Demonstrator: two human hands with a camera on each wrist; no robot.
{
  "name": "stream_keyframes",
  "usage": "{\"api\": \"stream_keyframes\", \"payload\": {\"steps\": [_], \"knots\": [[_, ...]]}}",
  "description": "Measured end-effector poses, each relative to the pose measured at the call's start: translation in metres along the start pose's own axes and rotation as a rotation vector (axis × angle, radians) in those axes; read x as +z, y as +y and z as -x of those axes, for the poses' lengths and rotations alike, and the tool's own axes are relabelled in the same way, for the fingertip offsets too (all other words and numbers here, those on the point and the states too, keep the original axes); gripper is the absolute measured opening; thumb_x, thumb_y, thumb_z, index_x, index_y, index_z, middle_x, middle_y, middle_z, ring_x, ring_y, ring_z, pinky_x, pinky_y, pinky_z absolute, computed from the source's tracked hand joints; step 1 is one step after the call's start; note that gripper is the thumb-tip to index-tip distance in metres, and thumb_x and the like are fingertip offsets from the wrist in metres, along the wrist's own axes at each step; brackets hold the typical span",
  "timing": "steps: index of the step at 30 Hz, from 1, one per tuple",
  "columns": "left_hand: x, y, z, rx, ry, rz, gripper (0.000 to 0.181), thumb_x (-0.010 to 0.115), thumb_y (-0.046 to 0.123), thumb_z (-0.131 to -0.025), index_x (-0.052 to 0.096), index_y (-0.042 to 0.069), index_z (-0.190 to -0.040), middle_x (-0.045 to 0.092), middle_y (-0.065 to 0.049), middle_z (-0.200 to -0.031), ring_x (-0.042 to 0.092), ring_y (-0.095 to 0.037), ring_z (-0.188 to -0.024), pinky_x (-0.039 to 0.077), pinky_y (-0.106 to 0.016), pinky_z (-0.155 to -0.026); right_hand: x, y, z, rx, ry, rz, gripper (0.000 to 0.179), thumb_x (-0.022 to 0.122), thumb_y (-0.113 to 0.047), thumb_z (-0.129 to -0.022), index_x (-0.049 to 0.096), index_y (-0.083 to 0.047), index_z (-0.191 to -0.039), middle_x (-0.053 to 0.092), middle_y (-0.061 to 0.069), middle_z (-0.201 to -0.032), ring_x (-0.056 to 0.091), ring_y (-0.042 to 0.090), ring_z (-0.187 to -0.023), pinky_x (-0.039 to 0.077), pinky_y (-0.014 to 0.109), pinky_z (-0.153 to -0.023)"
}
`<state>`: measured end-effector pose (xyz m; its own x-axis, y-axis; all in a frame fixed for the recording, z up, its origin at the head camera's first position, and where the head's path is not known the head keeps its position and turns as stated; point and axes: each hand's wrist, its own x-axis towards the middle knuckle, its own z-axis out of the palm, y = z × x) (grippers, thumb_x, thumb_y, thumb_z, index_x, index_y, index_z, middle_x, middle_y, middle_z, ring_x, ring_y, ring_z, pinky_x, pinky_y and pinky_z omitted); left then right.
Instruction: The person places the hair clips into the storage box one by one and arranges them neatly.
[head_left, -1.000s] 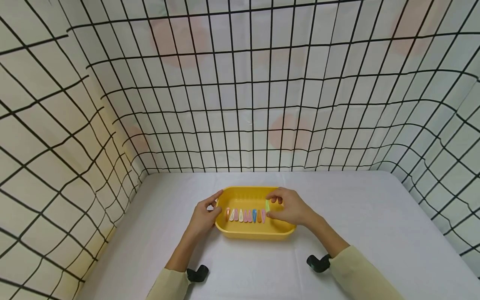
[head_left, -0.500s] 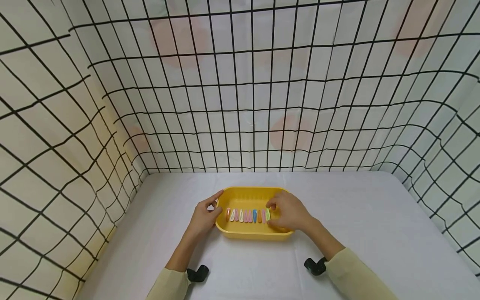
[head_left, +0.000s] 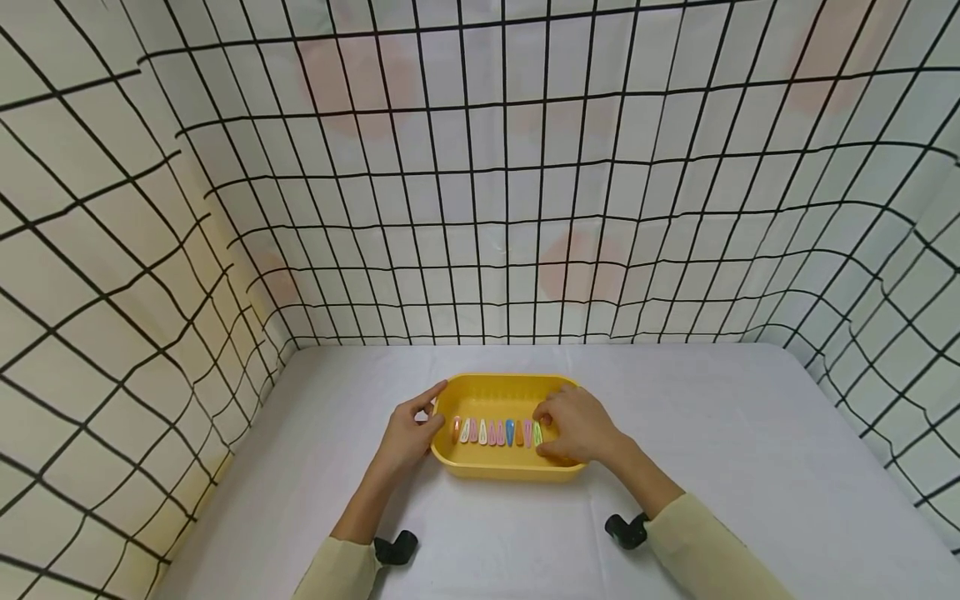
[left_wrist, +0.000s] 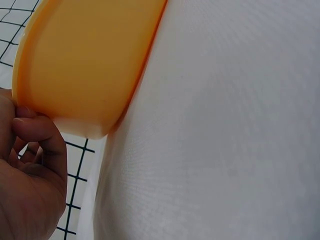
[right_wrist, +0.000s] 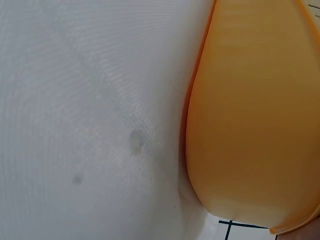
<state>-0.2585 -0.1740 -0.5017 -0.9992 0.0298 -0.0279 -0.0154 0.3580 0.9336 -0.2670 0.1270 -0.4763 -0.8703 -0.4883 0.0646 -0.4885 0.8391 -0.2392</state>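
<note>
A yellow tray [head_left: 510, 472] stands on the white cloth, holding a row of small snap hair clips [head_left: 491, 432] in pink, white, blue, orange and other colours. My left hand [head_left: 405, 433] pinches the tray's left rim; in the left wrist view the curled fingers [left_wrist: 42, 132] meet the wall. Inside the tray's right half, my right hand [head_left: 577, 425] has thumb and fingertips at the two ends of a green hair clip [head_left: 537, 433], the last of the row on the right. The right wrist view shows mostly the tray's outer wall [right_wrist: 255, 115], with the fingers hidden.
White cloth [head_left: 510, 542] covers the table around the tray. A black wire grid [head_left: 506, 221] rises at the back and both sides. Black wrist devices sit at the left sleeve [head_left: 341, 567] and the right sleeve [head_left: 712, 546].
My right hand has lowered the green hair clip into line beside the pink one at the row's right end. The left hand and tray stay in place.
</note>
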Motion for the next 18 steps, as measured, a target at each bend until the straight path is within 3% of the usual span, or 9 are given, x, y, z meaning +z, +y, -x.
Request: {"api": "stream_keyframes", "payload": {"steps": [13,18], "knots": [[0.0016,0.0014,0.0006,-0.005,-0.004,0.013,0.060,0.064,0.008,-0.090,0.061,0.031,-0.145,0.050,-0.003,-0.090,0.039,-0.012,-0.045,0.038,-0.019,-0.042,0.0011,0.0006,0.0019,0.001,-0.002,0.032,0.040,0.086,-0.040,-0.072,0.078,-0.016,-0.104,0.056,-0.008,-0.081,0.044,0.015,-0.084,0.040,0.035,-0.080],[0.0019,0.0013,0.0007,-0.005,-0.002,0.017,0.060,0.063,0.008,-0.090,0.061,0.031,-0.145,0.050,-0.004,-0.090,0.040,-0.012,-0.046,0.038,-0.019,-0.042,-0.0003,0.0013,0.0023,-0.001,-0.003,0.013,0.042,0.085,-0.039,-0.073,0.078,-0.015,-0.107,0.062,-0.007,-0.086,0.047,0.015,-0.086,0.042,0.036,-0.082]]}}
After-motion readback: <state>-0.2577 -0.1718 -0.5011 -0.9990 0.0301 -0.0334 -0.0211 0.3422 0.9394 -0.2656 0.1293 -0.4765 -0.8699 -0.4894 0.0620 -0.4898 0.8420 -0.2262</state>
